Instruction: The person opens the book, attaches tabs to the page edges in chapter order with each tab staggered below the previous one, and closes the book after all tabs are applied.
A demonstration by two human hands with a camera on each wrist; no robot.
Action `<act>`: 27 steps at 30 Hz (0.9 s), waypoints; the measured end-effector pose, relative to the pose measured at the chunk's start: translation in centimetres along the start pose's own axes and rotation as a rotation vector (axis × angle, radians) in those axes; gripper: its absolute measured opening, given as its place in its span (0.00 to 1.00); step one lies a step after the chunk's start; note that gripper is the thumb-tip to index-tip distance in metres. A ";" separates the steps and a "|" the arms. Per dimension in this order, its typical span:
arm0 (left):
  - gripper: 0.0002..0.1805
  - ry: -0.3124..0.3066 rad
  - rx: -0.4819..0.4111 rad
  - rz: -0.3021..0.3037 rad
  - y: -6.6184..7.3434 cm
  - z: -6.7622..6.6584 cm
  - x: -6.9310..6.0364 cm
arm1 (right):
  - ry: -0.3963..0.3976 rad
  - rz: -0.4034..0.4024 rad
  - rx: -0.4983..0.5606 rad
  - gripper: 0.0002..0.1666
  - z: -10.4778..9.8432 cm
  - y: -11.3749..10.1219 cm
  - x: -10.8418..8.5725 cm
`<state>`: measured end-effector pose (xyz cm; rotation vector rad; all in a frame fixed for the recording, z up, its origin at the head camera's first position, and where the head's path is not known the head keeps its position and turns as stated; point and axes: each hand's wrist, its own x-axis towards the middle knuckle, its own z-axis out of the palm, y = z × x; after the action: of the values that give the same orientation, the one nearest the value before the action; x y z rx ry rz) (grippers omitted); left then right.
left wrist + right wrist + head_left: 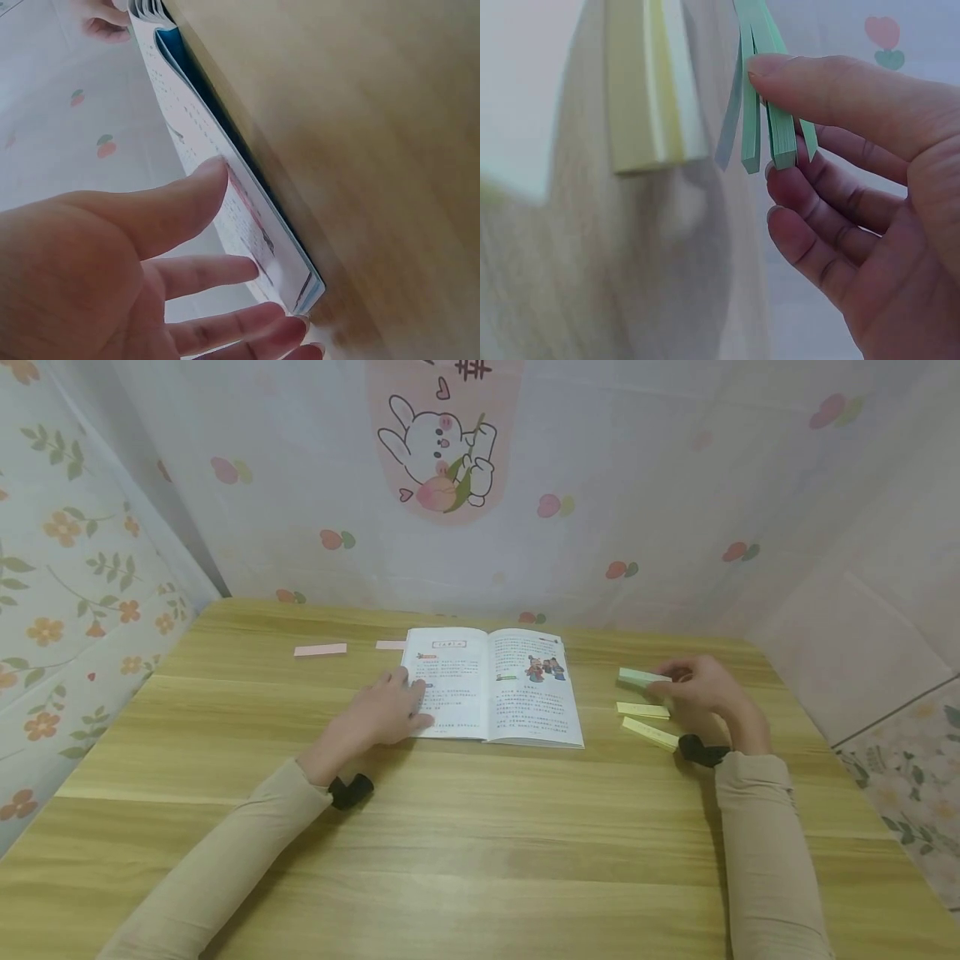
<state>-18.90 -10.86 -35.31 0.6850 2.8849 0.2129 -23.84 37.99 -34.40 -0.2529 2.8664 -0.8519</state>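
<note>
An open book (525, 710) lies on the table, with printed text on both pages and a small coloured picture on the right one. On the left page rests my left hand (386, 706), its fingers loosely spread in the left wrist view. My right hand (701, 683) pinches a pad of green paper strips (784, 135) between thumb and fingers; the strips fan apart at one end. Just nearer than that hand lie two pads of yellow paper strips, one nearly level (642, 710) and one slanted (649, 732).
A pink paper strip (321, 650) lies left of the book. Another pink strip (390, 645) meets the book's left edge. The wooden table (450, 860) ends at a patterned curtain (300, 485) behind. Each wrist wears a black camera.
</note>
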 end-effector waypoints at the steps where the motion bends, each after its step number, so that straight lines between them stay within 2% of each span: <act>1: 0.32 0.008 -0.005 0.005 0.0 0.0 0.0 | 0.002 -0.004 0.002 0.26 -0.1 -0.2 0.0; 6: 0.30 0.065 -0.014 0.031 -0.1 -0.4 -0.1 | 0.010 -0.023 0.007 0.25 -0.4 -1.3 0.0; 11: 0.30 0.152 -0.036 0.035 -0.1 -0.4 0.2 | 0.044 -0.061 -0.004 0.25 -0.7 -1.9 0.1; 19: 0.29 0.294 -0.144 0.043 0.4 -1.0 0.2 | 0.089 -0.097 -0.065 0.26 -1.2 -3.9 0.0; 27: 0.31 0.355 -0.210 0.038 1.5 -1.8 0.4 | 0.117 -0.159 -0.092 0.23 -1.5 -6.4 -0.2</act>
<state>-18.95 -9.56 -33.33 0.7272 3.1135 0.6971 -23.18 33.51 -29.59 -0.4622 3.0320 -0.7858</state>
